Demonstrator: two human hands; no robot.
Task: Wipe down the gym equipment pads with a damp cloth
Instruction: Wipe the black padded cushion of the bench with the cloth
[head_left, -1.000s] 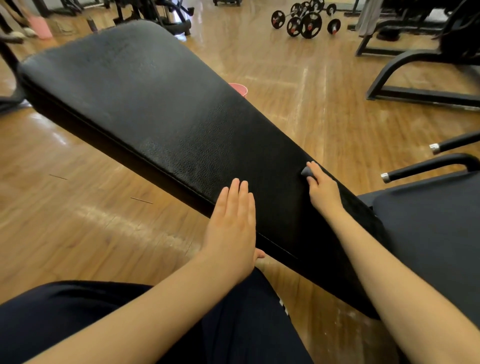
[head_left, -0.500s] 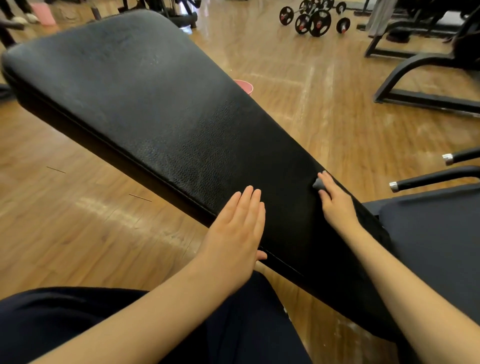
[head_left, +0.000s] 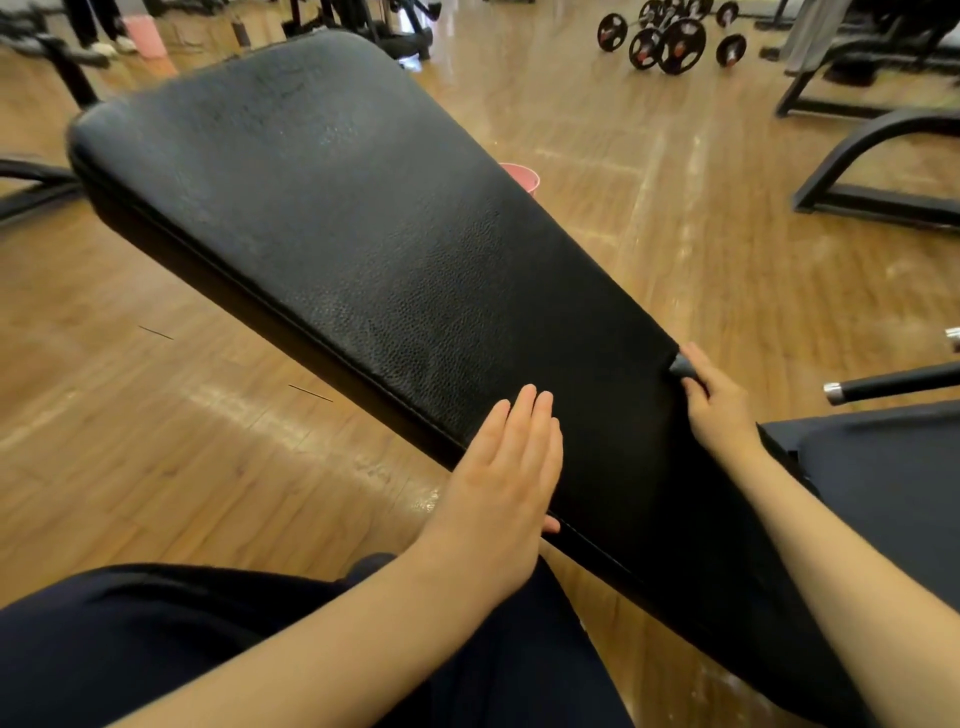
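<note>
Pink bucket (head_left: 522, 176) behind bench pad (head_left: 363, 249) (mostly hidden)

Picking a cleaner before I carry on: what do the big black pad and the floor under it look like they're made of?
The big black pad looks like vinyl or faux leather over padding: pebbled grain, soft sheen, a stitched or piped seam along its edge. Real leather can't be ruled out. The floor looks like wood planking or wood-look laminate, glossy, with visible board lines and bright reflections.
</note>
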